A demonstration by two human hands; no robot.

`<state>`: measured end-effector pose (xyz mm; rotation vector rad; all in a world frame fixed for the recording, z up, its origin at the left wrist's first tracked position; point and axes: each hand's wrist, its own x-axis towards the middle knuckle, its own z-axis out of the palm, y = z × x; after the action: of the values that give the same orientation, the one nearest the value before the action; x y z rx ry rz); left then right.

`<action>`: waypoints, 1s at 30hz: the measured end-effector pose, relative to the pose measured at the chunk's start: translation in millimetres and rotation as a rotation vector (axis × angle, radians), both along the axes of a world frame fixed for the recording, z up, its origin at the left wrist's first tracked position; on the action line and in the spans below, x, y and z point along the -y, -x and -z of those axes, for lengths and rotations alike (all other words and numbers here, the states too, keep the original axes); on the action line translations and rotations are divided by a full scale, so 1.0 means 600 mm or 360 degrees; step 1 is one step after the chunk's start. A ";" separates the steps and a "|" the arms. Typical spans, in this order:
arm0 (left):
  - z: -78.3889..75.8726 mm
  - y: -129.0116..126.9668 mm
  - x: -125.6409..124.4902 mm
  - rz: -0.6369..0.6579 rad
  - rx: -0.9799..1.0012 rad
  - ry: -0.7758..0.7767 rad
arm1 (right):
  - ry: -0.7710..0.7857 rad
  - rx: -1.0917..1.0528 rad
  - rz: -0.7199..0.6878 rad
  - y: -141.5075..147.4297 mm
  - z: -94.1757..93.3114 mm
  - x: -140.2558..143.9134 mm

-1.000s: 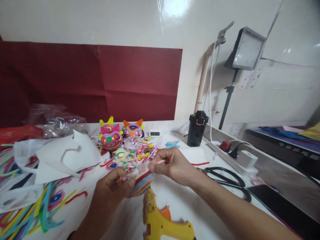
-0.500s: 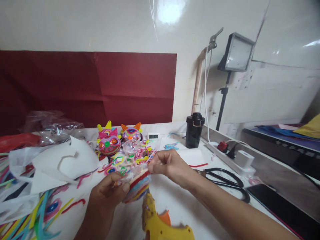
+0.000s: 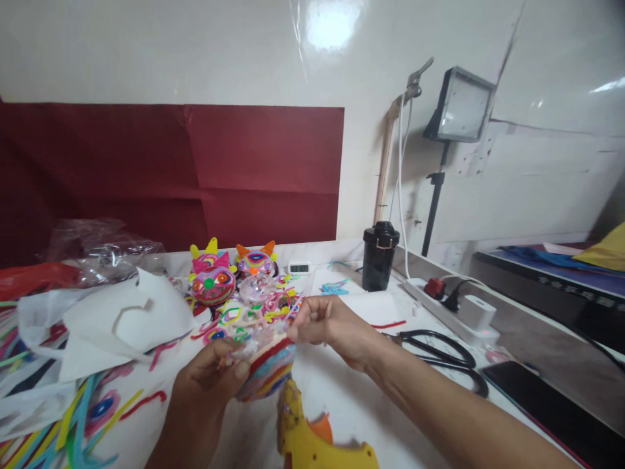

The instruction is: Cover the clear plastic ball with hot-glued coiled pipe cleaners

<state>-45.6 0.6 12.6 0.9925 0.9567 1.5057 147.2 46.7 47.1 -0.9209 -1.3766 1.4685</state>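
Note:
My left hand (image 3: 202,387) is closed on a rounded craft piece (image 3: 272,370), its side covered in blue, red, yellow and cream fuzzy strips, with clear plastic along its top. At the piece's right upper edge, the fingers of my right hand (image 3: 334,329) are pinched together by the end of the cream and red strips. Whether they grip a strip or the rim is hidden. Just below the piece stands a yellow glue gun (image 3: 305,436) with an orange trigger, its nozzle close to the striped side. Neither hand is on it.
Finished animal-face crafts (image 3: 213,283) and colourful bits lie behind my hands. White paper (image 3: 127,326) and loose fuzzy strips (image 3: 63,423) cover the left. To the right are black-handled scissors (image 3: 439,348), a phone (image 3: 541,404), a black cup (image 3: 378,257) and a power strip (image 3: 439,299).
The craft piece has tilted slightly, showing more of its striped side. My right fingers have shifted a little along its upper edge. The glue gun has barely moved.

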 end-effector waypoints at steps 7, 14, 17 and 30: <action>0.003 0.002 0.004 0.0014 0.0054 0.0006 | 0.0175 -0.0075 -0.0128 -0.007 -0.005 -0.001; 0.000 -0.005 0.013 0.0116 0.0188 0.0071 | 0.0323 -0.0038 -0.0398 -0.017 -0.004 -0.008; 0.004 -0.007 0.014 0.0186 0.0159 0.0043 | 0.0351 -0.0068 -0.0440 -0.018 0.005 -0.013; 0.019 0.000 0.008 0.0532 0.0264 -0.0060 | 0.0293 -0.0069 -0.0464 -0.021 0.019 -0.013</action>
<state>-45.4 -4.0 1.3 0.9830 0.6117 1.3041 159.6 54.6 35.9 -0.8201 -1.4044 1.8498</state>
